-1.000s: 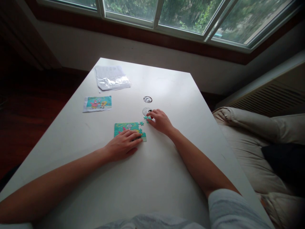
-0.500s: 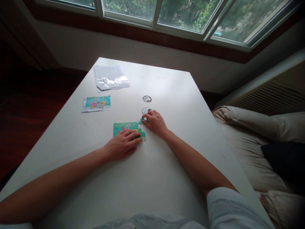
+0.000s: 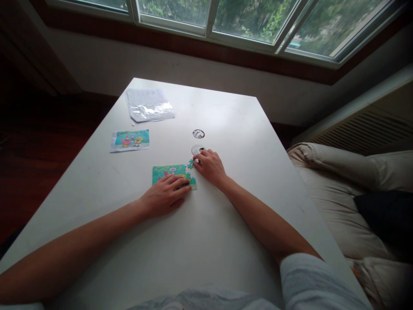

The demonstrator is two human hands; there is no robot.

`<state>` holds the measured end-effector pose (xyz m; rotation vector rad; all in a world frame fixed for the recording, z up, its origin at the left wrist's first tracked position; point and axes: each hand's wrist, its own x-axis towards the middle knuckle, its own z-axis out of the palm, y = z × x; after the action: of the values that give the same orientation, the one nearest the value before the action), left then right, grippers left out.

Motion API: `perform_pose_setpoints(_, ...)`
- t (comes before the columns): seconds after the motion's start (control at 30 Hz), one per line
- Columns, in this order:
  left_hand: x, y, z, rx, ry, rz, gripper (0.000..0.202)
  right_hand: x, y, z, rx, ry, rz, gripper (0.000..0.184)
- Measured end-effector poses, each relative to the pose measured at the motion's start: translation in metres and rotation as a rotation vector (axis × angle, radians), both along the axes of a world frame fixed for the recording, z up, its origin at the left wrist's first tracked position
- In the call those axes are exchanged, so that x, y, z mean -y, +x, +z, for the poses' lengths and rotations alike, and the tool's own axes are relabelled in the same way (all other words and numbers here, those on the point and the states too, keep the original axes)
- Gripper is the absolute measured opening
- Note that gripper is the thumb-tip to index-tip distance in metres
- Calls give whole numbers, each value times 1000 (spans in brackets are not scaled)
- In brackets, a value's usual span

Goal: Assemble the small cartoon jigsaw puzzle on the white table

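Observation:
A green cartoon jigsaw puzzle [image 3: 159,171] lies on the white table, its upper right corner stepped and irregular. My left hand [image 3: 167,191] rests flat across its lower part, fingers stretched toward the right edge and covering some of the picture. Just off that irregular corner is a teal puzzle piece [image 3: 190,164], possibly a few joined together. My right hand [image 3: 210,165] has its thumb and fingertips closed on the piece's right side. Whether it touches the puzzle's edge I cannot tell. A round clear disc [image 3: 197,150] lies just behind my right fingers, partly covered.
A printed picture sheet [image 3: 130,141] with the same cartoon lies left of the puzzle. Papers in a shiny plastic sleeve [image 3: 151,105] sit at the far left of the white table [image 3: 226,241]. A dark-rimmed disc [image 3: 198,134] lies beyond the clear one. A beige sofa [image 3: 325,189] stands right.
The teal piece has turned or shifted slightly, and more of it shows beside my right fingertips. My left hand stays on the puzzle.

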<state>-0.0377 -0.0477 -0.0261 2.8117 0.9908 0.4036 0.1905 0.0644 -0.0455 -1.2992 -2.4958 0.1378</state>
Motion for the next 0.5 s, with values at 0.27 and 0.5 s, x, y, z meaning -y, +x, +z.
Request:
perform_pose_setpoints(0.27,-1,1,-3,15,24,47,30,-4,-6,-1,-80,-30,-14,11)
perform_pose_setpoints(0.5,0,1,-6,23,34,58,30,-4,-3,1,-324,-147,86,2)
